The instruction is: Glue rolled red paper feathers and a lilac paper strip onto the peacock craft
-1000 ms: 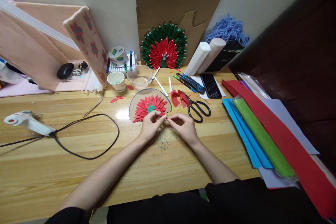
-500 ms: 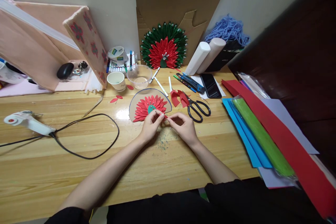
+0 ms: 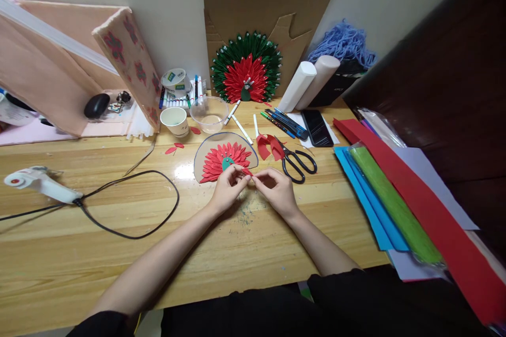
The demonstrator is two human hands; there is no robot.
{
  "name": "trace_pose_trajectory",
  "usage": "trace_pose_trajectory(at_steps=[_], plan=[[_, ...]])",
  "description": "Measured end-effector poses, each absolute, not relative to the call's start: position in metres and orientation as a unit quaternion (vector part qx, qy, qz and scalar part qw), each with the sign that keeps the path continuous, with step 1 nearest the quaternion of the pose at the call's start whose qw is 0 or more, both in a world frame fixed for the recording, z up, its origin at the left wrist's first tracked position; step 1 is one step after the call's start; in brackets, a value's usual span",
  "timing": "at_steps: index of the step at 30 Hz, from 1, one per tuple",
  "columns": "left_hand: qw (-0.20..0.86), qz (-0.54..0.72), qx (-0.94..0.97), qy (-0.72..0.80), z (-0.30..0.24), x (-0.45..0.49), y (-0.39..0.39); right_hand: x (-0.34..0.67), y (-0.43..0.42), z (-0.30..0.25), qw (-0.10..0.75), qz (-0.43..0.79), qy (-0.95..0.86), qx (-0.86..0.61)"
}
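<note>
Between my two hands is a small red paper petal, pinched by the fingertips of both. My left hand grips its left side and my right hand its right tip; the fingers partly cover it. Just beyond my left hand lies a rounded cardboard piece with a blue outline. Overlapping red petals fan out on it around a green bird-shaped piece. Right of it are red paper scraps and black-handled scissors. Several loose red petals lie to the left.
A white glue gun with a looping black cord lies left. A paper cup, clear bowl, pens and phone stand or lie behind. A finished-looking peacock leans at the back; coloured sheets lie right.
The red petal shows more between my fingertips, its tip turned up toward the cardboard. My fingers have shifted slightly; the view has moved a little. Other things stay where they were.
</note>
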State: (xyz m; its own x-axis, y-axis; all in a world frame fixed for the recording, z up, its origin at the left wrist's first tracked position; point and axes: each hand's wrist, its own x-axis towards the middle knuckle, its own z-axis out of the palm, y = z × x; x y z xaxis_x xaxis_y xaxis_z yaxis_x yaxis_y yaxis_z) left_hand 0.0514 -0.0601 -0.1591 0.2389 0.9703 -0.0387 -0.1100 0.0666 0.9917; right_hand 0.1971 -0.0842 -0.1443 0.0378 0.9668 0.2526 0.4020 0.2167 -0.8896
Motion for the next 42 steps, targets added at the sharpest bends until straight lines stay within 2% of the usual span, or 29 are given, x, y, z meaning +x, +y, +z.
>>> trace_pose_trajectory(at_steps=[20,28,42], plan=[[0.588,0.445,0.528,0.421,-0.1577,0.0477,-0.0601,0.1974,-0.0856,-0.1387,0.45,0.256,-0.669,-0.533],[0.526,0.439,0.575,0.446,-0.156,0.0496,-0.0645,0.1983,-0.0855,-0.14,0.439,0.244,-0.691,-0.52],[0.512,0.447,0.576,0.455,-0.1575,0.0496,-0.0635,0.2011,-0.0851,-0.1394,0.423,0.207,-0.726,-0.501]])
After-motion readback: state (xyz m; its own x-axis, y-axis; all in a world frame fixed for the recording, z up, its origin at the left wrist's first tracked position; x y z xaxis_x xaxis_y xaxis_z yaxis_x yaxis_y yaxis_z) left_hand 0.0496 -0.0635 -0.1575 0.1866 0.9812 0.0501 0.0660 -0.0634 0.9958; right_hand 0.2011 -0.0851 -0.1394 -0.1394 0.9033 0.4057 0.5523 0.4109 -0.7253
